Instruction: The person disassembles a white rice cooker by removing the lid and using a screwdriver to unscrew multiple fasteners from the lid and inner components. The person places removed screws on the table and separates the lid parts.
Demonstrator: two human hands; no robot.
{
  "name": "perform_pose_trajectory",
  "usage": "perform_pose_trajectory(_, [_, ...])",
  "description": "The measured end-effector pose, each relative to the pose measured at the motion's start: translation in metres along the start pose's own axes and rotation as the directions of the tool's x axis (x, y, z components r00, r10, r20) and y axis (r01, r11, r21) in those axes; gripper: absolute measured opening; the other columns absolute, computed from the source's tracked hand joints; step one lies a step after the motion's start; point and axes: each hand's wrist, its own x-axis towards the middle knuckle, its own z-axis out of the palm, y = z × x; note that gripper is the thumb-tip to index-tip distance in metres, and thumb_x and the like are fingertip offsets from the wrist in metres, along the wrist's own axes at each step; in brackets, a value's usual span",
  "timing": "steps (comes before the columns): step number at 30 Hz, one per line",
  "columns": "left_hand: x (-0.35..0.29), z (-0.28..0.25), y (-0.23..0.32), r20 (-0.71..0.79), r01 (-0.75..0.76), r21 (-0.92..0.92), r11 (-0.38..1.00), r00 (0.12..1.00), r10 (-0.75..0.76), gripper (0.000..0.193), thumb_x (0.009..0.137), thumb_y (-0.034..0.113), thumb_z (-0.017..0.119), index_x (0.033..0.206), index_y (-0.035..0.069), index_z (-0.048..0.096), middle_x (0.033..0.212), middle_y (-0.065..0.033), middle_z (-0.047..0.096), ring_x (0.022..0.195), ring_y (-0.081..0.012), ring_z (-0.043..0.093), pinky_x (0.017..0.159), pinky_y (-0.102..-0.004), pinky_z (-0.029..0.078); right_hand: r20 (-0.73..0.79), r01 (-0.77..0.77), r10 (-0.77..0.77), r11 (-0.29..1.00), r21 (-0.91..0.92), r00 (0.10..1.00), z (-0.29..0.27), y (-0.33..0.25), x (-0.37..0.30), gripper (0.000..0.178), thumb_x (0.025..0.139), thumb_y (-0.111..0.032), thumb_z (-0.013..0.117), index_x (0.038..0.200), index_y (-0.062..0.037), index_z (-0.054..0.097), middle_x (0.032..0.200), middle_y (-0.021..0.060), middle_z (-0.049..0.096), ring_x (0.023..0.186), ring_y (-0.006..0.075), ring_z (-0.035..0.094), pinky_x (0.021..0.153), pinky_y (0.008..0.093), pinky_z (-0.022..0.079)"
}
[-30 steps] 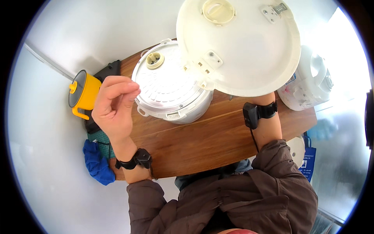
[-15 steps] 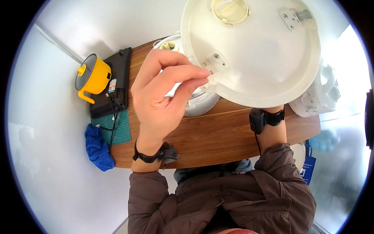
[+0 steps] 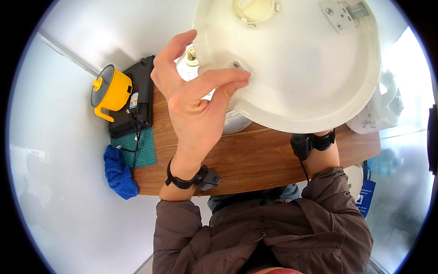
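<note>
A large round white plastic lid (image 3: 305,77) is raised over the table, its inner side toward me. On it are a cream round cap (image 3: 252,10), a metal hinge bracket (image 3: 336,17) and a smaller mount with a screw (image 3: 236,64). My left hand (image 3: 189,98) pinches thumb and forefinger together at that mount by the lid's lower left edge; anything between the fingertips is too small to make out. Its other fingers are raised and bent. Behind the lid, my right forearm (image 3: 323,159) rises and the hand itself is hidden. A white round appliance body (image 3: 235,123) stands beneath, mostly covered.
At the left of the wooden table (image 3: 246,155) a yellow pot (image 3: 114,93) stands on a black appliance (image 3: 139,100). A green cutting mat (image 3: 146,148), a cable and a blue cloth (image 3: 119,173) lie nearer. A white container (image 3: 378,112) stands right, a blue bag (image 3: 366,194) below.
The lid has shifted slightly left and toward me. My left hand has moved right, with its pinched fingertips now over the mount and its other fingers more spread.
</note>
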Motion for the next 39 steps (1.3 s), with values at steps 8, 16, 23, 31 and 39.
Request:
perform_pose_trajectory(8, [-0.003,0.008,-0.011,-0.048,0.03,-0.139,0.99,0.998,-0.037,0.022,0.073,0.012,0.09,0.092,0.022,0.084,0.147,-0.007,0.05,0.133,-0.0295,0.048,0.113,-0.0502,0.037,0.018,0.01,-0.01,1.0,-0.019,1.0,0.004,0.0,-0.002,0.04,0.103,-0.024,0.053,0.136,-0.002,0.053,0.119,0.015,0.066,0.103,0.0265,0.067,0.088,0.0402,0.057])
perform_pose_trajectory(16, [-0.003,0.009,-0.014,-0.002,0.129,-0.25,0.96,0.991,-0.134,0.024,0.075,0.011,0.09,0.093,0.026,0.085,0.143,-0.0068,0.052,0.131,-0.0273,0.05,0.11,-0.0475,0.038,0.033,0.015,-0.014,0.999,-0.04,0.999,0.009,0.0,-0.003,0.04,0.103,-0.024,0.052,0.137,-0.002,0.052,0.119,0.0153,0.066,0.104,0.0266,0.066,0.089,0.0405,0.056])
perform_pose_trajectory(23, [-0.001,0.007,-0.017,0.078,0.195,-0.443,0.875,0.981,-0.179,0.03,0.074,0.004,0.089,0.1,0.017,0.084,0.137,-0.0063,0.054,0.125,-0.0236,0.054,0.105,-0.0381,0.046,0.051,0.038,-0.035,0.997,-0.066,0.998,0.014,0.001,0.001,0.041,0.103,-0.023,0.052,0.138,-0.002,0.052,0.12,0.0156,0.065,0.105,0.0267,0.066,0.09,0.0407,0.056])
perform_pose_trajectory(31, [0.0,0.013,-0.002,0.092,0.229,-0.783,0.578,0.962,-0.258,0.1,0.081,0.004,0.087,0.161,0.009,0.029,0.141,-0.0136,0.051,0.128,-0.0248,0.056,0.104,-0.0389,0.052,0.073,0.06,-0.052,0.993,-0.097,0.996,0.023,-0.001,0.004,0.041,0.103,-0.022,0.052,0.139,-0.002,0.051,0.12,0.0159,0.065,0.106,0.0268,0.065,0.091,0.041,0.055])
perform_pose_trajectory(39, [0.004,-0.004,0.001,0.54,0.641,-0.729,0.24,0.754,-0.374,0.064,0.086,0.005,0.084,0.142,0.0,0.053,0.123,-0.0124,0.07,0.112,-0.0214,0.069,0.096,-0.0359,0.058,0.083,0.08,-0.07,0.99,-0.118,0.994,0.032,0.0,0.017,0.042,0.103,-0.021,0.051,0.14,-0.0021,0.051,0.121,0.0162,0.065,0.107,0.0269,0.065,0.092,0.0412,0.055])
